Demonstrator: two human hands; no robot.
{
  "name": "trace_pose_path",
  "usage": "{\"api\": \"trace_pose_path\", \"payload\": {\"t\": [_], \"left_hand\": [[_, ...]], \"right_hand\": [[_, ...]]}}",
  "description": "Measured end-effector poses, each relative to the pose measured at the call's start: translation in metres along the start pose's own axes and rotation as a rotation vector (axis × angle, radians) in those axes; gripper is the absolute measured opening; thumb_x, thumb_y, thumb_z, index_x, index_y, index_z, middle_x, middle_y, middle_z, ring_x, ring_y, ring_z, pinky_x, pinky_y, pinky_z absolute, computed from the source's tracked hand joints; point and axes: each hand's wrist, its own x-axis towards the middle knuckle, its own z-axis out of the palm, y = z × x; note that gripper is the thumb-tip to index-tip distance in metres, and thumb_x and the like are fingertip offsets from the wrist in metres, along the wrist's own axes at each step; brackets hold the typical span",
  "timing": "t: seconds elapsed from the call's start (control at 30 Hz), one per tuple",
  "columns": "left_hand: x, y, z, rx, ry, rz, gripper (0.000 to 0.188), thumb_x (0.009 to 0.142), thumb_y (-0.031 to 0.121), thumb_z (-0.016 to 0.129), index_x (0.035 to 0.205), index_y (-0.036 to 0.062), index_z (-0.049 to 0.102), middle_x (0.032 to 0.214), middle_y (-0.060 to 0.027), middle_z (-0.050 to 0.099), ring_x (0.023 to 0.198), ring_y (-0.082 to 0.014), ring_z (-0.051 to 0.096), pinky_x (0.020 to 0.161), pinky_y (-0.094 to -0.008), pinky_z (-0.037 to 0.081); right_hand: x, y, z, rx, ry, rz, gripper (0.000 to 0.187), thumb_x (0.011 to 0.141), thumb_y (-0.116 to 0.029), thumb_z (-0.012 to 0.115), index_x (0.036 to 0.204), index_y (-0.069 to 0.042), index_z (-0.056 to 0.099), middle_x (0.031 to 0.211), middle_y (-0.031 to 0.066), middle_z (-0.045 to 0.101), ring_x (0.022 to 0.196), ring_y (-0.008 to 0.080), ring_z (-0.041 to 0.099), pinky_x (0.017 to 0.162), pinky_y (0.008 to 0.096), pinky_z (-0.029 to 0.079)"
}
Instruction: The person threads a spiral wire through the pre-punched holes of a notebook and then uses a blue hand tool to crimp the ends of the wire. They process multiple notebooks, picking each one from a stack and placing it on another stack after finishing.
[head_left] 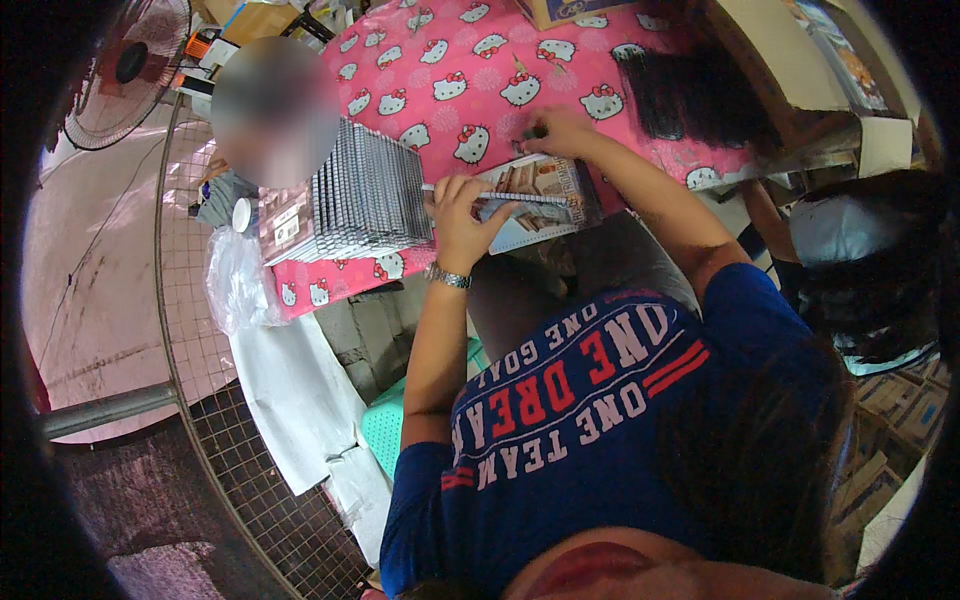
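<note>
A spiral-bound book (pixel 527 180) with a picture cover lies at the table's near edge, a pale wire spine running across it. My left hand (pixel 465 222) is on its left end, fingers curled over and thumb stretched along the near side of the spine. Just beyond the book's far edge is my right hand (pixel 562 133), fingers bent in a pinch; whatever they hold, if anything, is too small to make out. Left of my left hand rises a tall stack of spiral-bound books (pixel 365 190), their wire spines facing me.
A pink patterned cloth covers the table (pixel 440 90). Black thin strands (pixel 690 95) lie in a heap at the right. Cardboard boxes (pixel 800 60) stand beyond them. A person (pixel 270 110) is at the far left; another (pixel 850 240) sits at the right. Clear plastic (pixel 240 280) hangs at the left corner.
</note>
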Motion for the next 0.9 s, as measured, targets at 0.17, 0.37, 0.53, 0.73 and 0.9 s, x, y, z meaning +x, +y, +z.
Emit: {"api": "trace_pose_path", "payload": {"t": [0.17, 0.37, 0.53, 0.73, 0.9], "left_hand": [[-0.007, 0.002, 0.000, 0.051, 0.032, -0.038, 0.037, 0.065, 0.037, 0.082, 0.087, 0.0127, 0.064, 0.094, -0.0013, 0.059, 0.099, -0.0240, 0.051, 0.088, -0.0444, 0.032], [-0.007, 0.010, 0.002, 0.185, 0.021, -0.093, 0.033, 0.066, 0.031, 0.082, 0.088, 0.0124, 0.066, 0.097, -0.0021, 0.060, 0.100, -0.0249, 0.050, 0.086, -0.0420, 0.035], [-0.008, 0.008, 0.006, 0.183, 0.013, -0.069, 0.033, 0.066, 0.031, 0.080, 0.089, 0.0137, 0.064, 0.095, -0.0010, 0.059, 0.100, -0.0245, 0.051, 0.086, -0.0452, 0.032], [-0.009, 0.010, 0.006, 0.187, 0.030, -0.138, 0.030, 0.067, 0.029, 0.079, 0.090, 0.0152, 0.064, 0.094, -0.0004, 0.059, 0.100, -0.0244, 0.051, 0.088, -0.0469, 0.031], [-0.012, 0.006, 0.005, 0.160, 0.040, -0.105, 0.029, 0.067, 0.027, 0.078, 0.089, 0.0155, 0.064, 0.094, -0.0004, 0.058, 0.100, -0.0246, 0.051, 0.087, -0.0461, 0.031]], "right_hand": [[0.001, 0.027, 0.013, -0.155, 0.022, -0.013, 0.055, 0.087, -0.057, 0.055, 0.124, -0.017, 0.059, 0.115, 0.0159, 0.062, 0.110, 0.0333, 0.058, 0.094, 0.0474, 0.044], [-0.036, -0.068, -0.038, -0.098, -0.385, -0.281, 0.037, 0.091, -0.042, 0.055, 0.100, -0.009, 0.068, 0.098, 0.0127, 0.066, 0.107, 0.0283, 0.057, 0.094, 0.0512, 0.041], [-0.068, -0.099, -0.036, -0.576, 0.104, -0.559, 0.032, 0.088, -0.038, 0.057, 0.091, -0.008, 0.066, 0.088, 0.0105, 0.064, 0.100, 0.0271, 0.058, 0.094, 0.0467, 0.040], [-0.071, -0.098, -0.012, -0.295, 0.275, -0.342, 0.029, 0.084, -0.032, 0.061, 0.102, -0.009, 0.064, 0.100, 0.0099, 0.063, 0.108, 0.0257, 0.054, 0.097, 0.0467, 0.038], [-0.072, -0.110, -0.022, -0.420, 0.061, -0.298, 0.025, 0.083, -0.023, 0.061, 0.104, -0.010, 0.063, 0.106, 0.0085, 0.061, 0.108, 0.0252, 0.054, 0.092, 0.0433, 0.040]]}}
